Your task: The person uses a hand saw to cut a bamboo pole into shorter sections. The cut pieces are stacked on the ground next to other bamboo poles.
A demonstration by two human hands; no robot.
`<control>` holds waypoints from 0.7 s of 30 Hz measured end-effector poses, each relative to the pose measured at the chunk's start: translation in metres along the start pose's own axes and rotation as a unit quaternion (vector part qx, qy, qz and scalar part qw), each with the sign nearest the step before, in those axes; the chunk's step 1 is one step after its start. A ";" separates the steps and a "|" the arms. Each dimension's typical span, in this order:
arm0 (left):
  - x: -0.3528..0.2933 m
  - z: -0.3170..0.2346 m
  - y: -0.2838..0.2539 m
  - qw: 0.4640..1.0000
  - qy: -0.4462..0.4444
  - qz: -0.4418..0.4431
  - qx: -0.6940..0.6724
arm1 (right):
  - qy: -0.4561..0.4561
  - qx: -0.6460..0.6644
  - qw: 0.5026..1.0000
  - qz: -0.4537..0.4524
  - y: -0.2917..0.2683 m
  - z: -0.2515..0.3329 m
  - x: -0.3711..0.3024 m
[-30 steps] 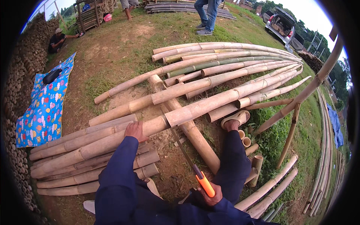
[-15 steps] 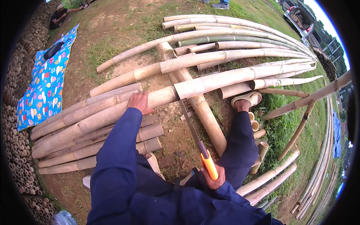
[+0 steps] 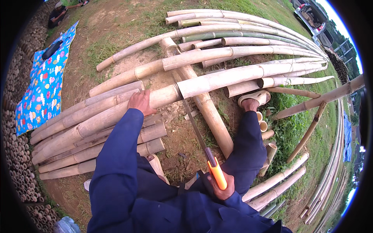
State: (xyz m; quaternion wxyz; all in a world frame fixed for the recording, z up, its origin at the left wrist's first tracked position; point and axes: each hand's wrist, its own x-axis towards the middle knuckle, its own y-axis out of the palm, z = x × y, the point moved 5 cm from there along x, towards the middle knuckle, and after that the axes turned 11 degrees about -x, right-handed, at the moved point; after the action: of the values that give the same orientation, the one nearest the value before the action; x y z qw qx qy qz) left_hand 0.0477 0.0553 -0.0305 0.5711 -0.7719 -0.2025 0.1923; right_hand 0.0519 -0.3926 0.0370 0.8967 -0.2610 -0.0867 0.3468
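Observation:
My right hand (image 3: 224,186) is closed round the orange handle of a handsaw (image 3: 199,134). Its long blade slants up and to the left and sits in a narrow cut across a thick, pale bamboo pole (image 3: 221,80). Left of that cut, my left hand (image 3: 140,103) lies over the same pole, fingers wrapped on its top. A crosswise bamboo log (image 3: 211,118) passes under the pole just right of the blade. My sandalled right foot (image 3: 252,101) is beside the poles.
Cut bamboo lengths (image 3: 77,155) lie at the left, and long poles (image 3: 248,29) fan out at the far side. Short bamboo pieces (image 3: 269,155) stand near my right leg. A blue patterned mat (image 3: 46,81) with a dark item, a person (image 3: 58,15), and stacked bamboo (image 3: 23,171) are leftward.
The saw has been drawn back toward me, with its blade still in the cut. My left hand keeps its place on the pole. The whole view has shifted slightly.

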 end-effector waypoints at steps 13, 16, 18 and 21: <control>-0.003 0.011 0.001 0.999 0.016 -0.037 0.001 | -0.026 0.007 1.000 0.006 0.004 -0.003 -0.004; -0.004 0.002 0.006 1.000 0.014 -0.024 -0.006 | 0.001 -0.025 1.000 0.013 0.023 -0.003 0.048; 0.003 -0.015 0.005 0.999 0.035 -0.035 -0.009 | -0.028 -0.003 0.999 -0.024 0.057 -0.013 0.138; 0.004 -0.004 0.010 0.999 0.037 -0.024 -0.008 | -0.022 0.019 0.999 -0.028 0.075 -0.016 0.140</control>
State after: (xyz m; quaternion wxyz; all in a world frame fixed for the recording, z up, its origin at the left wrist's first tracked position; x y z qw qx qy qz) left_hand 0.0537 0.0516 -0.0396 0.5763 -0.7781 -0.2014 0.1482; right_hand 0.1183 -0.2594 -0.0200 0.9089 -0.2334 -0.1072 0.3285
